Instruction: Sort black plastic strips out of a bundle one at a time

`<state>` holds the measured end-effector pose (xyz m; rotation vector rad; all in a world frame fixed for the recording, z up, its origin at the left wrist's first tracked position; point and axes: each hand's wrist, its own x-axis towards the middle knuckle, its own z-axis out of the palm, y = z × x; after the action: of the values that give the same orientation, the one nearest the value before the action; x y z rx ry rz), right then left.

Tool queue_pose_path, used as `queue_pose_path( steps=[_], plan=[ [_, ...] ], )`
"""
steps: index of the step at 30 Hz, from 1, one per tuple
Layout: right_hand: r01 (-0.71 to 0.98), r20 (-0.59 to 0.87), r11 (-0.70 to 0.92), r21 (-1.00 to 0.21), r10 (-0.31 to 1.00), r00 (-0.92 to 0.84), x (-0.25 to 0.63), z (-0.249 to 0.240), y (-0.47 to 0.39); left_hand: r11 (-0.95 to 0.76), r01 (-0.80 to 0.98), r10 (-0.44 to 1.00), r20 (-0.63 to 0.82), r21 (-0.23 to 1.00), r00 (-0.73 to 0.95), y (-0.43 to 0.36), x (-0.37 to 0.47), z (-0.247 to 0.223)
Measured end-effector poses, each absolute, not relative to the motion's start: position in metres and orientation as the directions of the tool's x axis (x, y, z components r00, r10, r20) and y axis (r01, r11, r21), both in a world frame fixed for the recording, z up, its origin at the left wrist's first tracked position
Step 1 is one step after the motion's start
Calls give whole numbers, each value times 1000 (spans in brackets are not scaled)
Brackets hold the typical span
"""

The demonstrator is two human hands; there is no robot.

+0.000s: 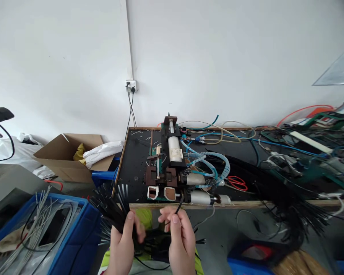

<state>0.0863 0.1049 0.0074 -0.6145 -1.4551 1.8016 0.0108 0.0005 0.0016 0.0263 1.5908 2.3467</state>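
1. Head view: the left hand (pixel 124 242) grasps a thick bundle of black cables (pixel 111 210), thumb pressed along it, the ends fanning upward in front of the bench (pixel 136 168).
2. The right hand (pixel 181 236), well apart from the bundle, appears to pinch a single dark cable (pixel 179 205) between thumb and fingers, its tip near the front of the pneumatic machine (pixel 174 151).
3. The step in hand looks like handling one cable separately from the bunch.
4. The next move likely calls for a steady pinch and a firm hold on the bundle.
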Motion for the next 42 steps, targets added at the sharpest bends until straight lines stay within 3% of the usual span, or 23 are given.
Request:
queue_pose_path(
  steps=[2,6,9,12,14,16,19,29,42],
  plan=[
    [-160,99,-23,-987,696,-712,86,3,102,-349,-284,310,-175,893,-934,0,7,-1],
    [-58,136,166,-984,504,-853,82,-1,99,-210,-297,371,-205,931,-906,-1,5,-7],
    [-5,28,61,-998,394,-919,82,-4,104,-205,-244,344,-164,948,-925,0,3,-4],
    [18,-80,-213,-977,285,-955,83,-14,110,-271,-232,339,-134,934,-931,4,-1,2],
    [-41,-114,-461,-887,303,-946,81,-23,111,-311,-241,327,-135,919,-935,8,-3,7],
    [-162,-153,-673,-722,384,-911,76,-31,109,-348,-243,296,-139,905,-945,11,-5,10],
    [-277,-223,-810,-518,440,-870,66,-38,109,-386,-243,268,-144,890,-953,13,-5,12],
    [-277,-261,-886,-372,386,-885,54,-35,113,-380,-286,298,-177,880,-938,14,-1,12],
    [-246,-244,-909,-337,337,-910,52,-39,110,-369,-312,309,-201,875,-930,18,-1,14]
  ],
)
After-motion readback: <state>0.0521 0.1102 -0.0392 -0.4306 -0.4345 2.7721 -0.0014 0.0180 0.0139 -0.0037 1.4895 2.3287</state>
